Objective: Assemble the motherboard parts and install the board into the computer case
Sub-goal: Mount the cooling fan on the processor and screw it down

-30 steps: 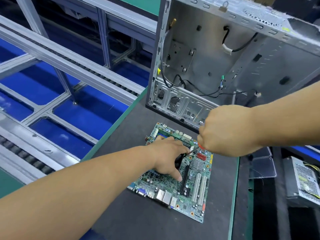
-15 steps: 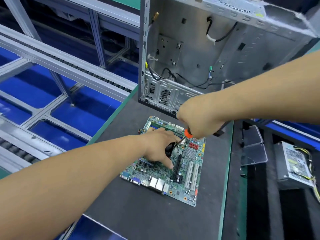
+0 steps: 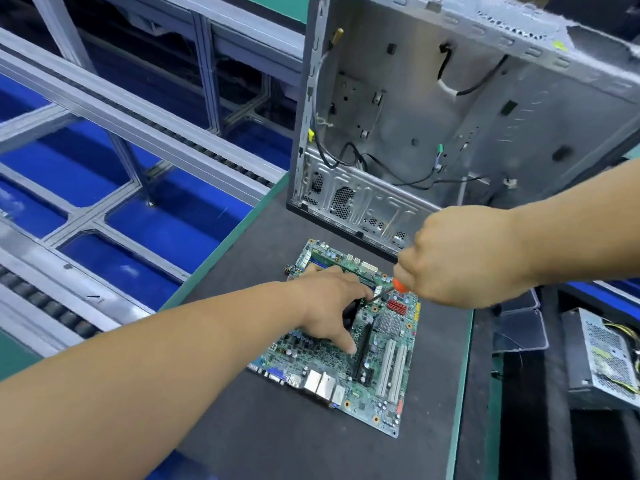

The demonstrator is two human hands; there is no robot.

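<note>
Lying flat on the dark surface (image 3: 277,445), near its middle: one green motherboard (image 3: 349,341), port side toward the person. Left hand (image 3: 329,306) rests on the board's centre, fingers (image 3: 348,344) spread and straight, one tip pressing down beside a long black slot; a black part sits under the palm, mostly hidden. Right hand (image 3: 460,261) hovers over the board's far right corner, curled tight round a screwdriver (image 3: 388,291); only an orange bit of handle and the thin shaft show, the tip meeting the board just beside the left hand. Computer case (image 3: 467,116), grey metal, stands open at the surface's far edge behind the board, with loose black cables hanging inside. Power supply (image 3: 602,358), silver box with yellow wires, lies off the right edge. Conveyor frame (image 3: 138,116) with blue panels runs along the left.
</note>
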